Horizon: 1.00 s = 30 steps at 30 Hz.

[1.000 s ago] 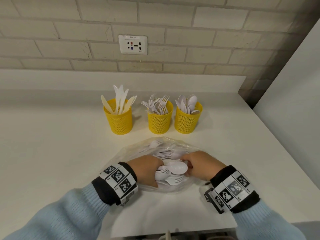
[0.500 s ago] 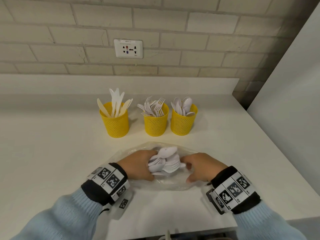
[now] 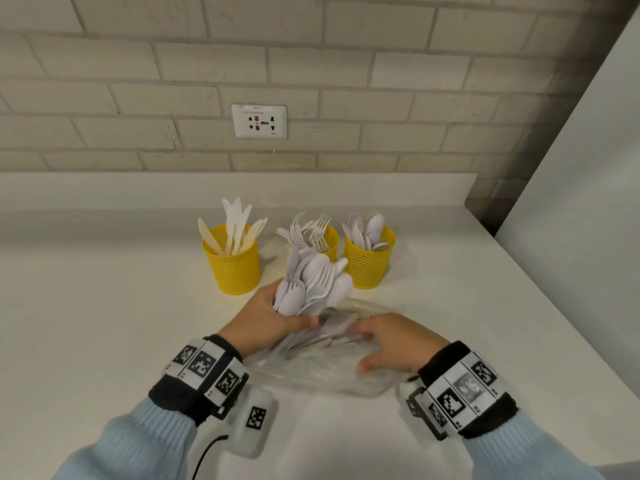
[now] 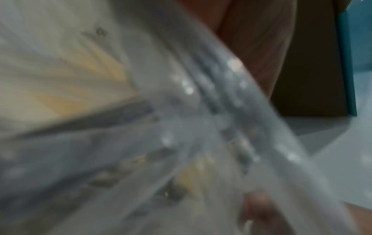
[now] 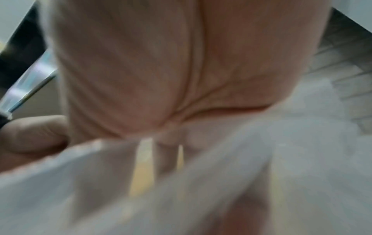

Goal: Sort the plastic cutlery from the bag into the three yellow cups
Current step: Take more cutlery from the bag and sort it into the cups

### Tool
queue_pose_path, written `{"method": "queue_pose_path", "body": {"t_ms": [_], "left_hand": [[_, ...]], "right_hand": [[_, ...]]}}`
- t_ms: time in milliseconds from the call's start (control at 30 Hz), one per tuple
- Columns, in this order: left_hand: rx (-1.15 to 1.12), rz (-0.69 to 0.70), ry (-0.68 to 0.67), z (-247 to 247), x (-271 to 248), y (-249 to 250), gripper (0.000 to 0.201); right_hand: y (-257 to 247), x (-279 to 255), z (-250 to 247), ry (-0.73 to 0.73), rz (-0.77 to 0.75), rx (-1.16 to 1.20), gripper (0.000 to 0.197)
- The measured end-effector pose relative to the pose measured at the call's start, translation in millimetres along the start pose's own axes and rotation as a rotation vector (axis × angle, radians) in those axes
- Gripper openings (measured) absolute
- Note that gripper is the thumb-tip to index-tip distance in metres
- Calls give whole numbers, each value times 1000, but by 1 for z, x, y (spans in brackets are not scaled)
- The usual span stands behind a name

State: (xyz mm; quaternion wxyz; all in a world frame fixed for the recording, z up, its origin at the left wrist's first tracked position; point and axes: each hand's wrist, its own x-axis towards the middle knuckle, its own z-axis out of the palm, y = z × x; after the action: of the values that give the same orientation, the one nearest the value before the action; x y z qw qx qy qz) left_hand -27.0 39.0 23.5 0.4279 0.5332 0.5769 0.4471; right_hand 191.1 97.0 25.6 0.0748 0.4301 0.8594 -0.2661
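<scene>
My left hand (image 3: 273, 317) grips a bundle of white plastic forks and spoons (image 3: 313, 284), lifted and tilted up toward the cups. My right hand (image 3: 384, 341) rests on the clear plastic bag (image 3: 332, 375) with fingers curled, pinching the film near its mouth. Three yellow mesh cups stand in a row behind: the left cup (image 3: 232, 265) holds knives, the middle cup (image 3: 327, 237) holds forks, the right cup (image 3: 370, 261) holds spoons. Both wrist views are blurred; the left one shows cutlery handles (image 4: 211, 111), the right one shows palm and bag film (image 5: 181, 182).
The white counter (image 3: 104, 323) meets a brick wall with a socket plate (image 3: 259, 121) at the back. A white panel (image 3: 588, 168) rises along the right side. The counter's front edge runs just under my sleeves.
My left hand has pulled the bundle of forks and spoons out of the bag and raised it toward the cups. My right hand stayed on the bag, holding it down.
</scene>
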Motion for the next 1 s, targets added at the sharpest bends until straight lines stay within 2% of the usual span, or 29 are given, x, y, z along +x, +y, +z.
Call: {"method": "queue_pose_path", "body": {"t_ms": [100, 133, 233, 300, 400, 533, 700, 767, 900, 1000], "left_hand": [[-108, 9, 109, -2, 5, 11, 41], [-139, 26, 130, -2, 6, 16, 39], [-215, 78, 139, 1, 11, 33, 29], [-244, 92, 124, 6, 13, 37, 31], [-304, 70, 112, 12, 13, 38, 32], [-359, 59, 115, 11, 10, 35, 30], [-389, 47, 165, 8, 12, 29, 54], [-371, 44, 182, 9, 14, 26, 57], [-360, 24, 224, 16, 16, 20, 50], [-312, 20, 265, 19, 18, 15, 38]], "right_hand": [[-12, 3, -8, 292, -129, 316, 23], [-18, 5, -13, 395, -169, 421, 18], [-39, 11, -30, 575, -225, 678, 28], [-51, 17, -38, 612, -254, 738, 32], [-59, 25, -43, 663, -278, 819, 20], [-60, 33, -40, 611, -259, 1006, 14], [-60, 40, -40, 577, -232, 1145, 12], [-59, 40, -45, 587, -211, 1269, 8], [-52, 40, -61, 656, -208, 1470, 12], [-40, 44, -82, 816, -269, 1561, 18]]}}
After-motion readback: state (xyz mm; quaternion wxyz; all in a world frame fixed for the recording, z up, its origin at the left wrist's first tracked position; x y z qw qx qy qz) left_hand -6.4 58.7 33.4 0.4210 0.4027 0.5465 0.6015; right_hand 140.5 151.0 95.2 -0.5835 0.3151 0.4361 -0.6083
